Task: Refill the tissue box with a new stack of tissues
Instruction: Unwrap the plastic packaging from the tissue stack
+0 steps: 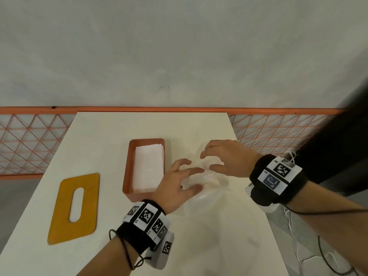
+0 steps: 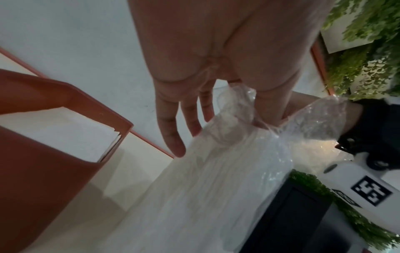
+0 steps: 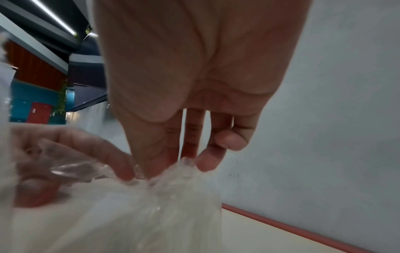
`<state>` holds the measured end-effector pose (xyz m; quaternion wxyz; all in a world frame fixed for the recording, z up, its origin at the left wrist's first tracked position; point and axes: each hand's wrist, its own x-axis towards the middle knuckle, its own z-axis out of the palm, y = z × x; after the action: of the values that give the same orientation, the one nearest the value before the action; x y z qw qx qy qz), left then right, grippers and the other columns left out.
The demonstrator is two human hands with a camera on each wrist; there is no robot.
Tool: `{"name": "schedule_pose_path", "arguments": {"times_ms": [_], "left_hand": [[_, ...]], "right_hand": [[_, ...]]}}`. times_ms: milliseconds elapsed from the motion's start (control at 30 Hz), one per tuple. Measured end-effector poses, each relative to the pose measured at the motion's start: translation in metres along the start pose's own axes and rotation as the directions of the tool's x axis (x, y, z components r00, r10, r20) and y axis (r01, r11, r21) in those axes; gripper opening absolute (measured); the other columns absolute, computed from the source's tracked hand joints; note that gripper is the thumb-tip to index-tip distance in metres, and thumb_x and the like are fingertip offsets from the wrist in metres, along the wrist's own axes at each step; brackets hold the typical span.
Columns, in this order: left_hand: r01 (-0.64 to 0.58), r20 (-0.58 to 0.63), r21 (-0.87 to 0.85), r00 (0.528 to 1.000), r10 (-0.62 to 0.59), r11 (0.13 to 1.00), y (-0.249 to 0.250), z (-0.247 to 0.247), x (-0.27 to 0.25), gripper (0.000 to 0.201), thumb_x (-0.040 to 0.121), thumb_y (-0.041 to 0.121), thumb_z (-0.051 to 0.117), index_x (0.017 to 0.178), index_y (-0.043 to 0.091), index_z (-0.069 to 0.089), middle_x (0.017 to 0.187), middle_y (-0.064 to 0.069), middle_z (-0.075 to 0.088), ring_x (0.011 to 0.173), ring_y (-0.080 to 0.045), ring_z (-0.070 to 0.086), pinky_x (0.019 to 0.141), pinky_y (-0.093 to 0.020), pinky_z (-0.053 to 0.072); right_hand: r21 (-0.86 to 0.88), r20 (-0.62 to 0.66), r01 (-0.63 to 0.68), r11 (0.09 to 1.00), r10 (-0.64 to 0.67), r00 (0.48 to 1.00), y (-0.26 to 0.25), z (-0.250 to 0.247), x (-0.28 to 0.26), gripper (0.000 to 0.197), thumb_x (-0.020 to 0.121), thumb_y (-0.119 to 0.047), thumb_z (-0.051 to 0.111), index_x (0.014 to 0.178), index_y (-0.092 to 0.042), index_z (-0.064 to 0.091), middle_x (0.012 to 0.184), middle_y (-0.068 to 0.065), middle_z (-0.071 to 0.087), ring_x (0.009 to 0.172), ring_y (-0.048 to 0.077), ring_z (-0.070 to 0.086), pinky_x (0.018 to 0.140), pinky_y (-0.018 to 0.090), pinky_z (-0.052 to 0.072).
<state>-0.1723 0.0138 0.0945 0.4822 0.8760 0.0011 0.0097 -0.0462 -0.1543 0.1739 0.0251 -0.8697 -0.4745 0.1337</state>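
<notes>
Cream bench [image 1: 111, 253] before a grey wall: orange tissue box [image 1: 127, 172], open, holding white tissues [image 1: 149, 168]; yellow slotted lid [image 1: 74, 209] lying left of it; clear plastic wrapper [image 1: 209, 188] right of the box, pinched by left hand [image 1: 175, 188] and right hand [image 1: 225, 158], each grip clamped on the film

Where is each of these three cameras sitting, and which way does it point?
Head: worn on the head, looking down at both hands, the left hand and right hand, on a clear plastic wrapper.
Left wrist: looks along the left palm to the wrapper and the orange tissue box.
Right wrist: looks along the right palm pinching the wrapper.
All three show the wrapper.
</notes>
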Motion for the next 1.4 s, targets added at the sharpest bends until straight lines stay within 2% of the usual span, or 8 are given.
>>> {"name": "schedule_pose_path", "arguments": {"times_ms": [267,500,667,900,1067,1200,1267,1400], "left_hand": [[-0.043,0.014,0.077,0.999,0.042,0.996,-0.002,0.001,-0.002,0.029,0.084,0.039,0.069,0.112,0.046,0.067,0.14,0.015,0.037,0.109,-0.008,0.052,0.092,-0.004,0.032],[-0.04,0.058,0.103,0.998,0.034,0.994,-0.003,0.0,-0.004,0.031,0.086,0.041,0.065,0.116,0.047,0.065,0.145,0.017,0.032,0.114,-0.008,0.046,0.103,-0.022,0.037],[-0.052,0.065,0.11,0.997,0.045,0.993,-0.005,-0.001,-0.003,0.03,0.087,0.035,0.064,0.114,0.048,0.066,0.147,0.014,0.03,0.122,-0.01,0.043,0.103,-0.018,0.033],[-0.028,0.077,0.085,0.997,0.021,0.996,-0.009,-0.001,-0.003,0.028,0.087,0.035,0.066,0.112,0.046,0.068,0.15,0.016,0.028,0.128,-0.012,0.041,0.102,-0.014,0.03],[-0.074,0.099,0.133,0.993,0.061,0.988,-0.008,0.0,-0.002,0.028,0.084,0.044,0.061,0.111,0.048,0.068,0.151,0.013,0.027,0.126,-0.013,0.044,0.107,-0.03,0.039],[-0.098,0.086,0.104,0.992,0.089,0.99,-0.005,-0.001,-0.004,0.031,0.082,0.043,0.063,0.111,0.049,0.068,0.151,0.012,0.026,0.127,-0.003,0.041,0.106,-0.023,0.036],[-0.078,0.057,0.088,0.996,0.073,0.993,-0.003,-0.004,-0.005,0.041,0.079,0.038,0.067,0.118,0.048,0.062,0.149,0.013,0.025,0.114,0.002,0.046,0.1,-0.019,0.039],[0.013,-0.04,-0.03,0.999,-0.015,0.999,-0.001,-0.009,-0.004,0.063,0.074,0.029,0.079,0.127,0.038,0.046,0.14,0.014,0.031,0.12,0.003,0.042,0.092,-0.011,0.042]], "right_hand": [[-0.113,0.179,0.009,0.994,0.012,0.984,0.001,-0.015,0.014,0.039,0.083,-0.039,0.068,0.12,-0.028,0.065,0.121,-0.007,0.055,0.105,0.017,0.056,0.082,0.028,0.041],[-0.185,0.234,0.0,0.983,0.044,0.971,-0.005,-0.02,0.025,0.034,0.081,-0.047,0.067,0.109,-0.029,0.07,0.115,-0.008,0.058,0.1,0.018,0.058,0.085,0.038,0.05],[-0.243,0.209,-0.006,0.97,0.058,0.976,-0.005,-0.02,0.029,0.03,0.083,-0.047,0.061,0.107,-0.032,0.068,0.115,-0.009,0.06,0.098,0.02,0.06,0.082,0.04,0.051],[-0.279,0.274,0.045,0.959,0.034,0.961,-0.004,-0.021,0.031,0.047,0.074,-0.053,0.066,0.119,-0.037,0.063,0.12,-0.013,0.057,0.101,0.017,0.059,0.079,0.035,0.049],[-0.29,0.281,0.052,0.956,0.033,0.959,-0.004,-0.02,0.034,0.045,0.073,-0.06,0.065,0.112,-0.037,0.066,0.116,-0.013,0.056,0.098,0.016,0.059,0.076,0.034,0.045],[-0.291,0.272,0.062,0.955,0.021,0.962,-0.005,-0.018,0.035,0.034,0.078,-0.054,0.064,0.103,-0.032,0.069,0.113,-0.011,0.055,0.085,0.013,0.052,0.073,0.033,0.043],[-0.285,0.238,0.062,0.956,0.009,0.971,-0.003,-0.02,0.035,0.03,0.078,-0.051,0.063,0.101,-0.032,0.068,0.112,-0.013,0.056,0.082,0.012,0.047,0.071,0.033,0.041],[-0.251,0.178,0.061,0.966,-0.016,0.984,-0.002,-0.026,0.03,0.027,0.078,-0.047,0.062,0.099,-0.032,0.068,0.112,-0.014,0.055,0.079,0.012,0.047,0.072,0.035,0.047]]}}
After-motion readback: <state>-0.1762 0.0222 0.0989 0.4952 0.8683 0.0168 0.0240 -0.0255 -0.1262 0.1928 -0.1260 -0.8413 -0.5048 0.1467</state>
